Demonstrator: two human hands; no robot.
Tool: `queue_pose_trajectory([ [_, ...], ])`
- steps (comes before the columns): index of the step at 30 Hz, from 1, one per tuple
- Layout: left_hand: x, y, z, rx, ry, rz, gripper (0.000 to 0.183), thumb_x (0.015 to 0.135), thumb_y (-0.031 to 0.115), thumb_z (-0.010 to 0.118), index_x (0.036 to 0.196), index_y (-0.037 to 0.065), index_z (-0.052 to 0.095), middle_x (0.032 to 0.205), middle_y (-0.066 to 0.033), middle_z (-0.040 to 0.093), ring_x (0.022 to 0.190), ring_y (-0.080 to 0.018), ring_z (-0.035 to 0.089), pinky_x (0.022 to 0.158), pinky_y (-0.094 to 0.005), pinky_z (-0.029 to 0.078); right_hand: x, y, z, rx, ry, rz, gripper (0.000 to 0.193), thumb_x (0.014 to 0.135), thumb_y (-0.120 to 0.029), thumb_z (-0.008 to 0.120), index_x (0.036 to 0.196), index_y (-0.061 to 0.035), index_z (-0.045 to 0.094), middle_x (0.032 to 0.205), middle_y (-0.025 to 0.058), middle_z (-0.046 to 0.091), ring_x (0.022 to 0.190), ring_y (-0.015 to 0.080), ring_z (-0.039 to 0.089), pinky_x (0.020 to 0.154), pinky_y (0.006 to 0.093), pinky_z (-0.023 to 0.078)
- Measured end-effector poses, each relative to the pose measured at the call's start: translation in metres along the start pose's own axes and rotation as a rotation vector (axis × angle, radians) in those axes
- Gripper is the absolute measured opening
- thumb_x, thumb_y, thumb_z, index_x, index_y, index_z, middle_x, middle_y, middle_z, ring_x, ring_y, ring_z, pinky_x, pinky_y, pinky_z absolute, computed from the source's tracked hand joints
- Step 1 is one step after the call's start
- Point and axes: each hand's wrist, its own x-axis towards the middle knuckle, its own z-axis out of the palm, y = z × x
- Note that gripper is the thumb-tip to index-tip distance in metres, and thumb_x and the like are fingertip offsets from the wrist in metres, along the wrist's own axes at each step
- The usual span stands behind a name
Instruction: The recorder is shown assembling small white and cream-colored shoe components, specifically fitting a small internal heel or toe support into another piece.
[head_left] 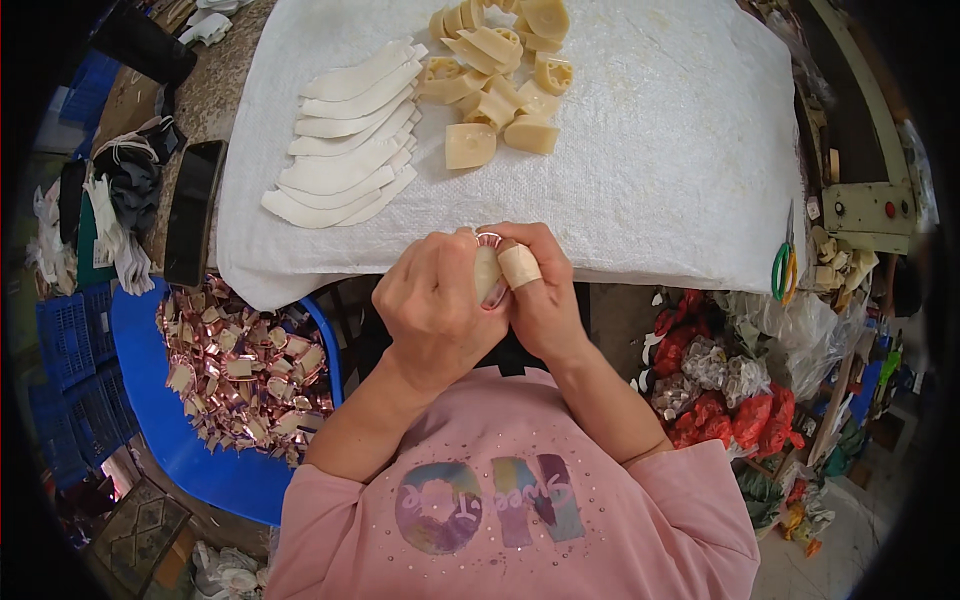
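Note:
My left hand and my right hand meet at the near edge of the table, both closed around a small shoe heel. Its cream face points up, and shiny pink covering shows along its rim; fingers hide the rest. Beige tape wraps my right thumb. Beyond my hands lies a loose pile of bare beige plastic heels. To their left, curved white strips overlap in a fanned row on the white woven sheet.
A blue tub of pink metallic covered heels stands below left. A black phone lies left of the sheet. Scissors with green and orange handles hang at the right edge, above plastic bags. A pale green machine frame stands farther right.

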Motion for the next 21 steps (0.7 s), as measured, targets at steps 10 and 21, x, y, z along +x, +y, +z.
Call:
queue_pose_trajectory([
  [10,-0.008,-0.024,-0.003,-0.086,0.036,-0.047,0.042,0.06,0.009,0.08,0.092,0.0,0.053,0.071,-0.0093,0.053,0.057,-0.0242,0.058,0.05,-0.0315,0.047,0.01,0.003,-0.01,-0.01,-0.057,0.11,0.036,0.098,-0.031,0.044,0.117,-0.0022,0.054,0.1,0.004,0.057,0.085,0.0098,0.052,0.076,0.0238,0.044],
  [21,-0.038,-0.084,-0.065,0.176,0.109,-0.274,0.039,0.068,0.003,0.072,0.104,0.004,0.058,0.088,-0.0109,0.055,0.076,-0.0231,0.056,0.063,-0.0319,0.047,0.04,-0.015,0.019,-0.559,-0.149,-0.149,0.025,0.089,-0.009,0.056,0.112,0.0001,0.056,0.095,0.0094,0.058,0.08,0.0159,0.056,0.076,0.0297,0.047],
])
